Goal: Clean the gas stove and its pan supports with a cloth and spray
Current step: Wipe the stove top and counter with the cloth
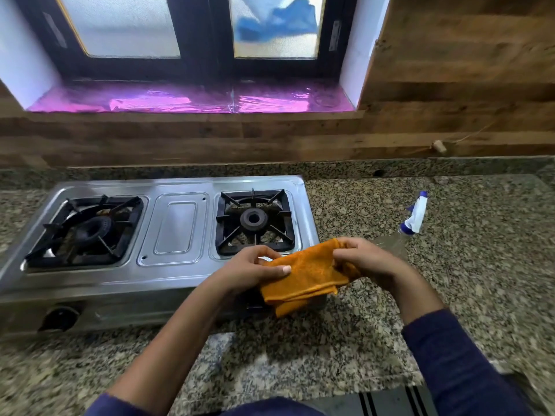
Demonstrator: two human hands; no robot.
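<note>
Both grips are clamped on one thing. The left hand (pixel 258 267) pinches the left edge of a folded orange terry cloth (pixel 306 277) between thumb and fingers, and the right hand (pixel 363 259) curls its fingers round the bunched right end. The cloth spans the gap between them over the front right corner of the two-burner stainless-steel gas stove (pixel 175 229), its loose folds hanging toward the person.

Just ahead of the left hand sits the black square right pan support (pixel 220 223) around its burner. The matching left pan support (pixel 75 261) is well apart, across the stove's flat middle panel. The stove's long axis runs left to right, so most of it lies left of the grip.

The clear spray bottle with a white-and-blue trigger head (pixel 414 220) lies on its side on the speckled granite counter (pixel 450 265), just beyond the right hand, head pointing away. That hand is the nearer one and would probably have to release the cloth to fetch it.
</note>
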